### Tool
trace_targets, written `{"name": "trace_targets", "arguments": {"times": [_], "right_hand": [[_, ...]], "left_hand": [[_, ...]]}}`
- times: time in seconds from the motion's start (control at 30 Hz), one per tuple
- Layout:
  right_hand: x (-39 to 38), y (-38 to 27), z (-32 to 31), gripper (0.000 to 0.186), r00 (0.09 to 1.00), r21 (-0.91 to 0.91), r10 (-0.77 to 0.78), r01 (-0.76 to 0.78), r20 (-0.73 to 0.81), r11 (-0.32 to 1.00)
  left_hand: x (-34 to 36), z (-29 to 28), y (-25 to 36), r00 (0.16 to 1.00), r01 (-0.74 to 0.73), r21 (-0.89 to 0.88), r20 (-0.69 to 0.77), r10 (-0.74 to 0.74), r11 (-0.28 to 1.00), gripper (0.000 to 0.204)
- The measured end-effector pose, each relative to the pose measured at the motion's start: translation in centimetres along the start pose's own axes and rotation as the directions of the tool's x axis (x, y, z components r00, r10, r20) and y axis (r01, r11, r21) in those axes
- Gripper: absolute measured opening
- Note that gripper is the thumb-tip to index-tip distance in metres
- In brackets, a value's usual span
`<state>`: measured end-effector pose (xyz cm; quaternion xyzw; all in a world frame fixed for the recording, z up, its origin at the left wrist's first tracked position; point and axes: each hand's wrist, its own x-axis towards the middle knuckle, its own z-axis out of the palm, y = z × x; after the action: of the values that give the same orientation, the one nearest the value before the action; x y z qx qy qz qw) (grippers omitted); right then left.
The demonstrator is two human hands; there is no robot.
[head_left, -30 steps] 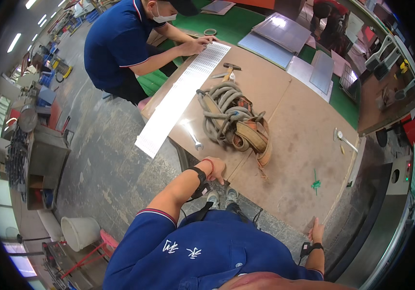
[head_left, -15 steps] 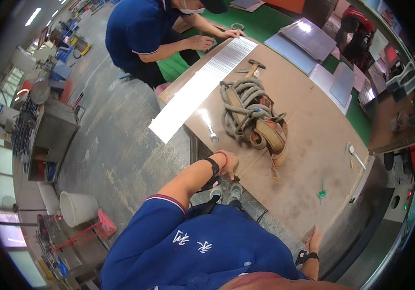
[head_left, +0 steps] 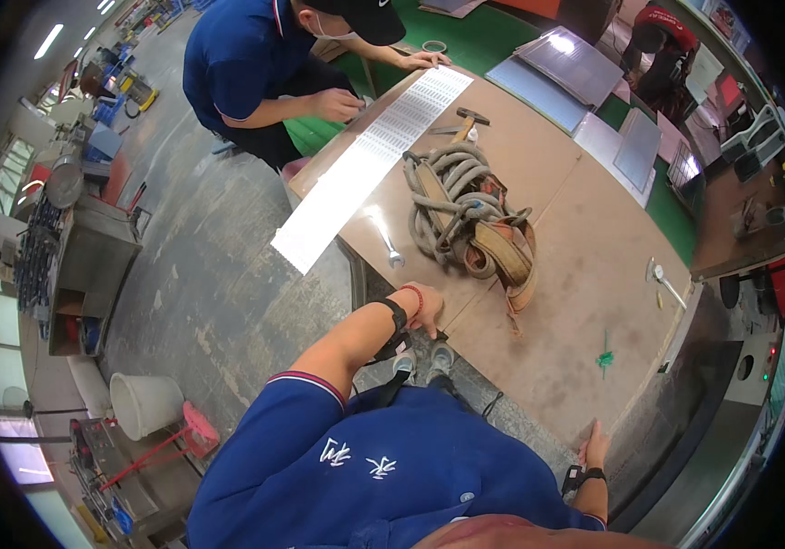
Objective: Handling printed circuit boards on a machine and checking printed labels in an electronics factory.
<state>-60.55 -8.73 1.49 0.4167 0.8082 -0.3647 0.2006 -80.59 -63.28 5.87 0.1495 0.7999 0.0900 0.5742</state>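
Along the near edge of the brown board [head_left: 585, 274], the left hand [head_left: 426, 306] grips the rim, fingers curled over it; the right hand [head_left: 594, 446] presses flat on the board's near corner. Open concrete floor [head_left: 219, 293] spreads left of the board. Mid-board lies a coiled grey rope [head_left: 452, 197] with an orange strap [head_left: 511, 261], a wrench [head_left: 387, 240] beside it. At the board's far edge, a crouching person [head_left: 264, 55] handles a white perforated strip [head_left: 370, 160].

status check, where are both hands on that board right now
Left hand gripping near edge of board. Right hand on its corner. Strap bundle and wrench lie on top.
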Motion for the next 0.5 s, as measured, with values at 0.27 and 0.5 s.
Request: {"name": "trace_targets", "arguments": {"times": [0.27, 0.5], "right_hand": [[0.55, 0.51, 0.02, 0.070, 1.000, -0.008, 0.009, -0.009, 0.003, 1.000], [0.57, 0.60, 0.01, 0.072, 1.000, 0.008, 0.004, -0.004, 0.009, 1.000]], "left_hand": [[-0.63, -0.25, 0.23, 1.000, -0.006, -0.028, -0.016, 0.006, 1.000, 0.042], [-0.54, -0.33, 0.30, 1.000, 0.020, -0.016, 0.005, -0.020, 1.000, 0.042]]}}
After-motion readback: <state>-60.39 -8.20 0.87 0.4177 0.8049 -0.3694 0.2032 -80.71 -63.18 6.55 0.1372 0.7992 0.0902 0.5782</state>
